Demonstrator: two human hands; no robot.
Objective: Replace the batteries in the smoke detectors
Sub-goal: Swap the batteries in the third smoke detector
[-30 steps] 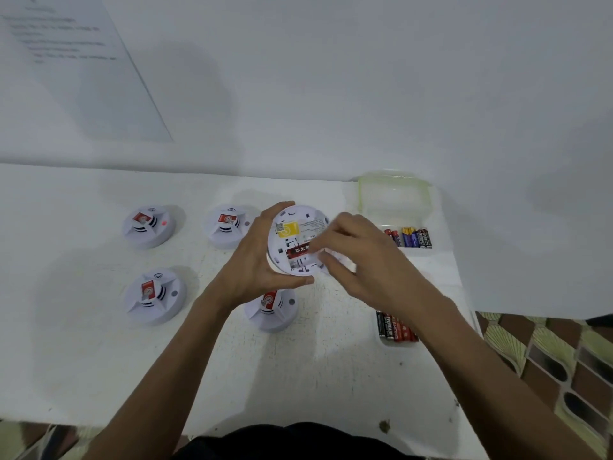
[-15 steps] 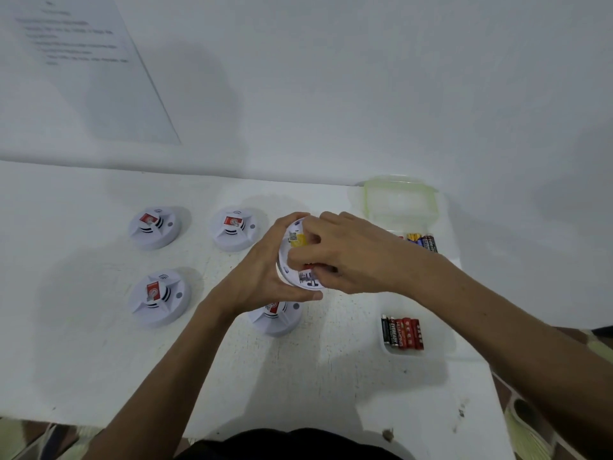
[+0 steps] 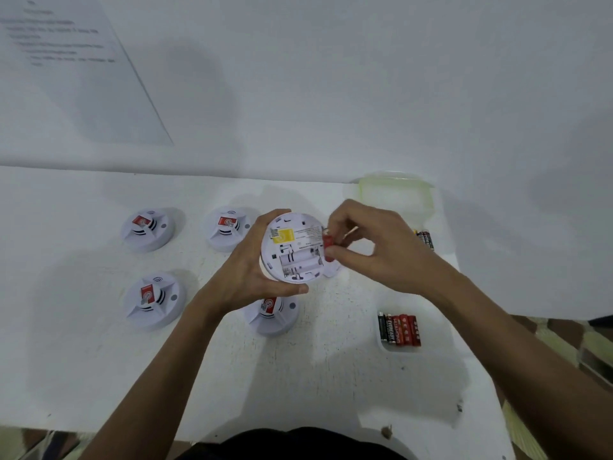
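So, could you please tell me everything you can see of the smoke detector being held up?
The smoke detector is a round white plastic disc, tilted with its back toward the camera. A yellow label sits above an open battery bay that looks empty. The left hand grips its left rim; the right hand pinches a red battery at its right edge.

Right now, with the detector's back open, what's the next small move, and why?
Probably carry the red batteries pinched in the right hand over to the near tray, which holds similar red ones. The bay of the detector in the left hand looks empty, so new cells come next.
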